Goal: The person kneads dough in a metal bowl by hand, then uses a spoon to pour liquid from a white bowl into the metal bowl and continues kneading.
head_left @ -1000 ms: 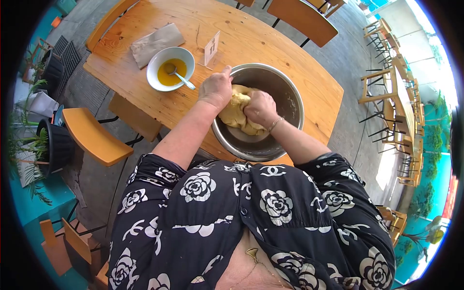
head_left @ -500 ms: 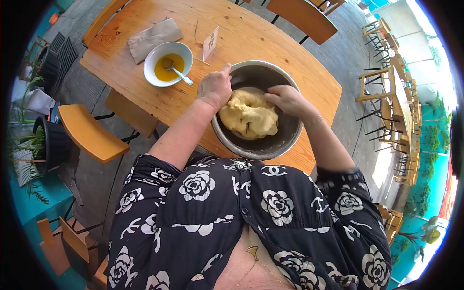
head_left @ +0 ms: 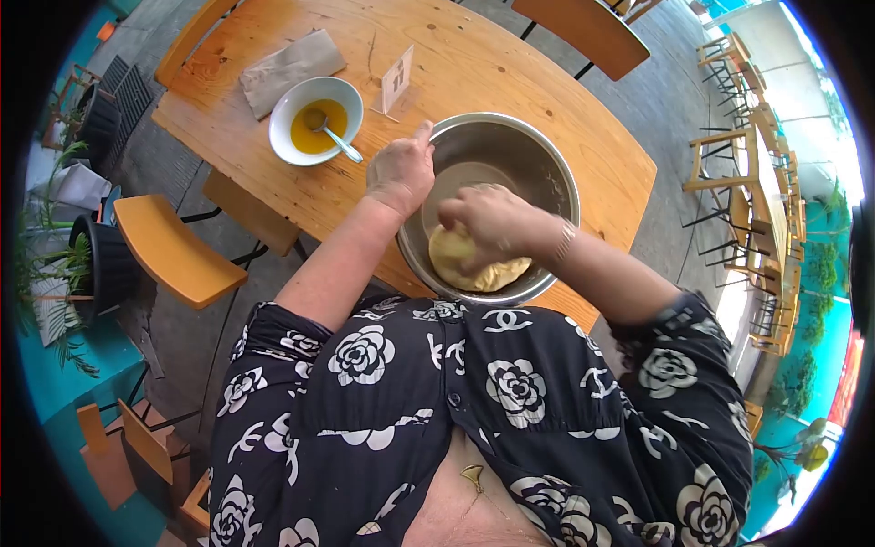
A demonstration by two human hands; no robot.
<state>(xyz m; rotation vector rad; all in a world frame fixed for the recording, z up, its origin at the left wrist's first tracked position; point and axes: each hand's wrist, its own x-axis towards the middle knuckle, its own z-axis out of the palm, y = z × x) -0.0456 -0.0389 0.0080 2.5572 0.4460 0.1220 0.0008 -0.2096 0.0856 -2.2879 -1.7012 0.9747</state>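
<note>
A large metal mixing bowl [head_left: 552, 173] stands on the wooden table close to my body. My left hand [head_left: 401, 173] grips its rim on the left side, thumb pointing up along the edge. Inside, a lump of yellow dough [head_left: 495, 276] lies against the near wall. Over it is my right hand [head_left: 497, 223], slightly blurred, with curled fingers closed on the dough and covering part of it. Left of the bowl sits a white bowl [head_left: 283, 141] of yellow liquid, a spoon [head_left: 342, 144] leaning in it.
A folded brown paper [head_left: 292, 68] lies behind the white bowl. Beside it a small card sign [head_left: 396, 82] stands upright on the table [head_left: 510, 59]. Wooden chairs [head_left: 178, 251] are around the table, and potted plants [head_left: 100, 264] are at the left.
My right hand has moved from the bowl's right side to the left and nearer, onto the dough. The dough has shifted toward the near wall. My left hand stays on the rim.
</note>
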